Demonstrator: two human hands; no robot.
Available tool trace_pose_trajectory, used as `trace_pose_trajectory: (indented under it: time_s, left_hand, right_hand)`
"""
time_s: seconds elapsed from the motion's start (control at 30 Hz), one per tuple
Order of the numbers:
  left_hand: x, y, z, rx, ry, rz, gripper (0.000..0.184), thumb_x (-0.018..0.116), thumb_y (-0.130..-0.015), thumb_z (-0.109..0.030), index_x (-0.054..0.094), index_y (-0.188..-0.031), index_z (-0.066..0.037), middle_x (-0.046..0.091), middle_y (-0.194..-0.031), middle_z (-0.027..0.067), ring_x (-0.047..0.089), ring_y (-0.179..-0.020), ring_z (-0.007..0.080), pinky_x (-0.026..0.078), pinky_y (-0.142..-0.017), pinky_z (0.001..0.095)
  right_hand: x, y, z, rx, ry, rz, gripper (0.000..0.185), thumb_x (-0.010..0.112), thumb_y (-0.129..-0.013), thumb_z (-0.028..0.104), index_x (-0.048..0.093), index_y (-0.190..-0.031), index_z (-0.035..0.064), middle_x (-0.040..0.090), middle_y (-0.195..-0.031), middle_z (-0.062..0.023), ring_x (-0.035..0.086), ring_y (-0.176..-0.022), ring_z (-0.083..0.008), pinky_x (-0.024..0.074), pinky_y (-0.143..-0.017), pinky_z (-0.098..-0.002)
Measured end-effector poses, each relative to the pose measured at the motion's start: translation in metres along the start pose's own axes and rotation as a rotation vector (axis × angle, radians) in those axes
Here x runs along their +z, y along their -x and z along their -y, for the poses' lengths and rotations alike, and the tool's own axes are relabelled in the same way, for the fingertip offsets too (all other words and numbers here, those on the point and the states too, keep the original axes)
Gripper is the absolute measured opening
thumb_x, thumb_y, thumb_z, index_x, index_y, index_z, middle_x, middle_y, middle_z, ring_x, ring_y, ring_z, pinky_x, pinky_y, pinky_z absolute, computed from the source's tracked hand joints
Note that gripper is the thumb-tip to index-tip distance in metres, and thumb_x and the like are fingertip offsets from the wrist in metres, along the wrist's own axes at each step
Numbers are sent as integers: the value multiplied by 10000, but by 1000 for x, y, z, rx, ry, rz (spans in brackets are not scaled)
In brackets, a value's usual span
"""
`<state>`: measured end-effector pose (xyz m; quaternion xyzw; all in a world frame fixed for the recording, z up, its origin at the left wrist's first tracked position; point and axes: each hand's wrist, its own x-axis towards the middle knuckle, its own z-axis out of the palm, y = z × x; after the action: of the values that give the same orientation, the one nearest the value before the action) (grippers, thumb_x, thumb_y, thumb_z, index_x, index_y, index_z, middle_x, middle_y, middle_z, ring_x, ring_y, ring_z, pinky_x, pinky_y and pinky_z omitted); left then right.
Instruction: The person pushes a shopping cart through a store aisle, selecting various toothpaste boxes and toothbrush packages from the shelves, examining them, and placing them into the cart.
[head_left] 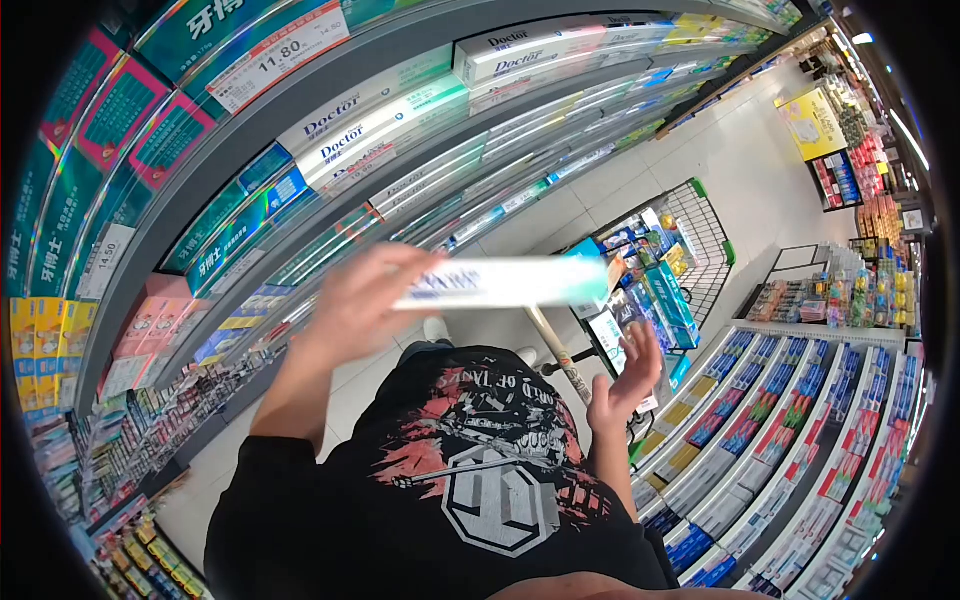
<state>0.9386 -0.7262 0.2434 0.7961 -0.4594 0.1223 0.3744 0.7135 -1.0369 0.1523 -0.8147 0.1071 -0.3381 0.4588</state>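
My left hand (362, 305), slightly blurred, grips one end of a white and green toothpaste box (500, 282). The box lies level in front of my chest, and its print is smeared by motion. Beside the handle of a shopping cart (722, 238), my right hand (630, 378) is raised with its fingers apart and nothing in it. Colourful packages (668, 305) fill the cart just beyond that hand. White "Doctor" toothpaste boxes (345, 120) of similar look sit on the shelf ahead to the left.
A tall curved-looking shelf unit (300, 95) with toothpaste boxes and price tags runs along my left. To the right stands a lower rack (760, 420) of blue and red packs. Pale tiled floor (690, 150) shows in the aisle, with more displays (815, 125) farther off.
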Motion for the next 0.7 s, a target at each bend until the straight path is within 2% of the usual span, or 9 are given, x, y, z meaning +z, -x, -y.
trace_pose_trajectory:
  time_s: [0.07, 0.13, 0.17, 0.23, 0.37, 0.4, 0.47, 0.6, 0.7]
  left_hand:
    - [24, -5, -23, 12, 309, 111, 607, 914, -761, -206, 731, -1327, -84, 718, -1155, 71, 743, -978, 211, 611, -729, 332]
    - [39, -15, -46, 53, 445, 224, 630, 909, -787, -183, 698, -1372, -84, 715, -1157, 90, 741, -1023, 250, 608, -816, 328]
    - [47, -20, -52, 32, 525, 227, 697, 902, -796, -146, 632, -1435, -77, 700, -1208, 108, 724, -1070, 255, 589, -877, 338]
    - [66, -27, -61, -11, 692, 245, 841, 887, -813, -71, 501, -1560, -65, 671, -1310, 146, 689, -1163, 265, 550, -999, 359]
    - [125, -16, -67, -644, 1308, 379, 860, 705, -1008, -163, 172, -1679, -94, 482, -1545, 144, 598, -1315, 241, 518, -1071, 378]
    - [146, -12, -62, -858, 1454, 408, 653, 525, -1117, -358, 262, -1648, -84, 557, -1464, 162, 632, -1273, 243, 534, -1060, 385]
    - [172, -15, -66, -1048, 1474, 482, 636, 372, -1144, -507, 366, -1586, -50, 639, -1349, 168, 678, -1196, 238, 555, -1030, 388]
    - [199, -32, -87, -1203, 1328, 492, 645, 358, -1126, -587, 597, -1335, -25, 735, -1131, 167, 736, -1040, 218, 583, -934, 359]
    - [217, -35, -102, -1040, 1104, 452, 553, 422, -1133, -519, 680, -1146, -29, 724, -964, 87, 696, -868, 133, 548, -795, 284]
  right_hand:
    - [-5, -14, 13, -109, -100, -42, 1152, 789, -866, 629, 131, -1665, 125, 308, -1663, -292, 455, -1451, -450, 368, -1179, -574]
    - [-17, -16, 22, -105, -247, 27, 1154, 808, -863, 593, 133, -1666, 109, 423, -1578, -303, 513, -1404, -443, 405, -1158, -553]
    - [-26, -5, 32, 89, -331, -16, 1152, 828, -853, 568, 170, -1646, 52, 547, -1441, -294, 604, -1293, -387, 465, -1102, -492]
    - [-52, -1, 27, 185, -295, -33, 907, 853, -861, 424, 376, -1511, 9, 641, -1242, -206, 656, -1128, -275, 519, -1000, -403]
    - [-70, 12, 24, 501, -221, -144, 566, 837, -890, 232, 557, -1339, 33, 642, -1175, -89, 632, -1058, -174, 503, -954, -308]
    - [-73, 18, 21, 606, -175, -148, 505, 825, -906, 198, 579, -1319, 43, 642, -1170, -76, 626, -1042, -158, 502, -937, -294]
    - [-74, 28, 17, 807, -308, -212, 396, 794, -945, 143, 601, -1281, 62, 656, -1135, -66, 629, -1007, -132, 512, -894, -279]
    - [-80, 46, 13, 876, -424, -328, 351, 789, -970, 160, 581, -1236, 65, 662, -1054, -38, 625, -956, -102, 517, -838, -267]
    - [-82, 60, 12, 867, -374, -413, 349, 787, -975, 178, 566, -1220, 65, 641, -1046, -38, 619, -941, -105, 520, -816, -273]
